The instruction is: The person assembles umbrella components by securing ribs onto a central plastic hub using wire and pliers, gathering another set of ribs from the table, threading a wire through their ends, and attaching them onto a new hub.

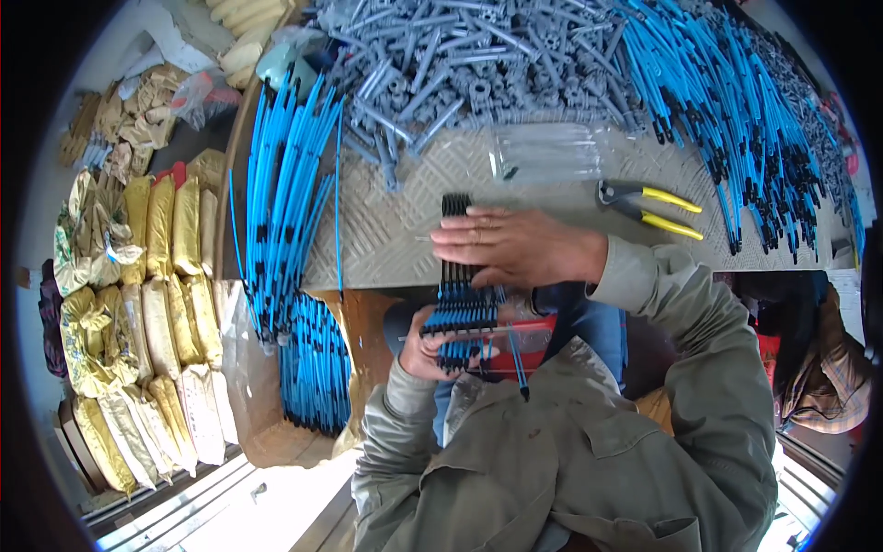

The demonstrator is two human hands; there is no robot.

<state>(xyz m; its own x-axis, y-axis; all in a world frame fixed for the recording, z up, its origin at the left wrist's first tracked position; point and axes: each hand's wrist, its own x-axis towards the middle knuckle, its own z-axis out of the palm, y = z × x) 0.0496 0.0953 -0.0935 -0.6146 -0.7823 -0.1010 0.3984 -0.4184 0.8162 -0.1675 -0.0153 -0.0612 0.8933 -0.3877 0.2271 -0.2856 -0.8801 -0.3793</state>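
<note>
A bundle of thin blue rods with black ends (464,317) lies across the table's near edge, in front of my body. My left hand (423,348) is wrapped round its near, lower part. My right hand (515,245) lies over the bundle's far black part, its fingers stretched out flat and pointing left. One loose blue rod (518,363) slants down out of the bundle. To the right of my right hand, pliers with yellow handles (658,207) rest on the table. A clear plastic packet (552,152) lies just beyond my hands.
Grey plastic parts (478,55) are heaped along the table's far side. More blue rods lie in piles at the right (736,120) and left (290,175). A cardboard box (368,345) with blue rods stands below left. Gold packets (184,313) are stacked at the far left.
</note>
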